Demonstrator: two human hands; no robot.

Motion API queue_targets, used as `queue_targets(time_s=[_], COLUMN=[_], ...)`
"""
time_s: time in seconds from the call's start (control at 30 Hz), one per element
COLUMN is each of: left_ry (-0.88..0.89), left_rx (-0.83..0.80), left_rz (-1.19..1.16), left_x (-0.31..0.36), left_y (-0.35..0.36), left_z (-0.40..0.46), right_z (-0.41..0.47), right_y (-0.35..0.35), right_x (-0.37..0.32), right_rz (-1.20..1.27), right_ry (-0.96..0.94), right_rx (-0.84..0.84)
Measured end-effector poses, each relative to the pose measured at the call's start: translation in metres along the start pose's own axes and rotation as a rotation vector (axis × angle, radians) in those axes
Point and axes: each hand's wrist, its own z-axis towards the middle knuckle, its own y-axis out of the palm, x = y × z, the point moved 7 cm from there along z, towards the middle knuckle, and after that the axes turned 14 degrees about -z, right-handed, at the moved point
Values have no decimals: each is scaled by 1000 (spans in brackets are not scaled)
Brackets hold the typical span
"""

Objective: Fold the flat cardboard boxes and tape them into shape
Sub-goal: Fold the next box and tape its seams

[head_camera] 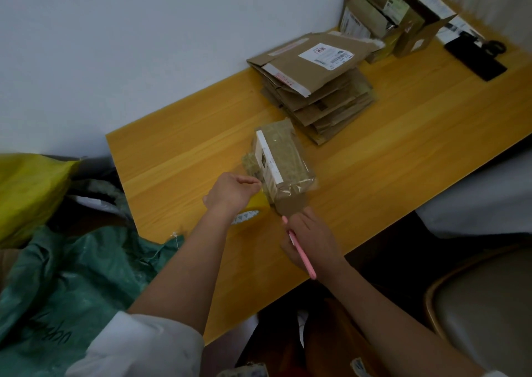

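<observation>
Hands were two: left hand (230,191) pinched tape on one taped brown box (280,165) near the table's (403,146) front edge; right hand (309,240) gripped one pink cutter (300,251).

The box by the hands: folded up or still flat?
Folded up. The box stands as a block on the table, tape shining over its faces; the stack behind lies flat.

A yellow wooden table (403,152) stands against a plain pale wall (144,45). At the near right is a chair (483,307) with grey seat. The light is dim.
</observation>
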Motion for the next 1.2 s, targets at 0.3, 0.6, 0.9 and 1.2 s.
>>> queue_targets(time_s=[0.3, 0.6, 0.9, 1.2], left_ry=[20, 102, 90, 99], left_rx=[-60, -106, -30, -65], left_rz=[-96, 55, 23, -38], left_x=[-5, 1, 0, -3], left_y=[-1, 2, -4, -3], left_z=[6, 1, 0, -5], right_z=[28, -8, -38, -30], right_y=[-22, -14, 4, 42], right_x=[-7, -3, 16, 37], right_rz=[-34, -112, -251, -408], right_ry=[-17, -129, -110, 242], right_rx=[182, 21, -178, -623])
